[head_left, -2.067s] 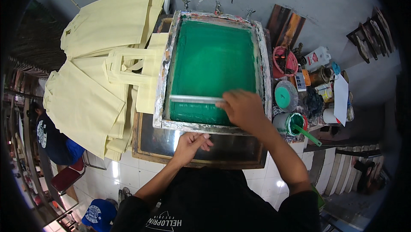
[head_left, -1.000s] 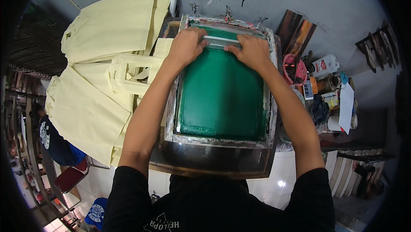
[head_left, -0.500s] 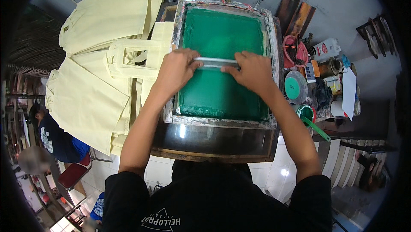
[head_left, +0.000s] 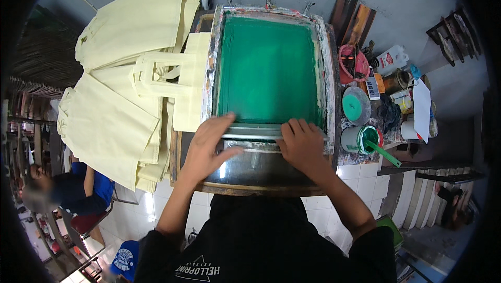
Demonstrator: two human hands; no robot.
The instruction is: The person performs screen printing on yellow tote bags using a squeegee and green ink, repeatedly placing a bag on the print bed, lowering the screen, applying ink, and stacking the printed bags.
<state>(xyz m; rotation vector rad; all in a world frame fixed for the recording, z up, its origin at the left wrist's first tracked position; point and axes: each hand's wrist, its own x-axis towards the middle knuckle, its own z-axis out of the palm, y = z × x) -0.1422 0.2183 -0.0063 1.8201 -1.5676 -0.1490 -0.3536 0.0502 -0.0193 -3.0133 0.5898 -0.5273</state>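
Note:
A screen-printing frame (head_left: 327,90) with a paint-crusted border lies in front of me, its mesh coated with green ink (head_left: 269,69). Along the frame's near end rests a metal-handled squeegee (head_left: 253,132). My right hand (head_left: 303,143) has its fingers over the squeegee's right part and grips it. At the left end, my left hand (head_left: 209,144) is slightly blurred, its thumb and fingers spread apart beside the handle. A pale yellow cloth bag (head_left: 190,100) sticks out from under the frame's left side, its handle pointing left.
Pale yellow bags (head_left: 122,121) are piled at the left. On the right stand an ink pot (head_left: 357,140) with a green spatula (head_left: 383,154), a tub of green ink (head_left: 354,106), a pink basket (head_left: 353,63) and a white jug (head_left: 391,59). A person (head_left: 78,194) sits at far left.
Both hands have come toward me with the squeegee, from the middle of the screen to its near end. My left hand has loosened its grip. The seated person has shifted.

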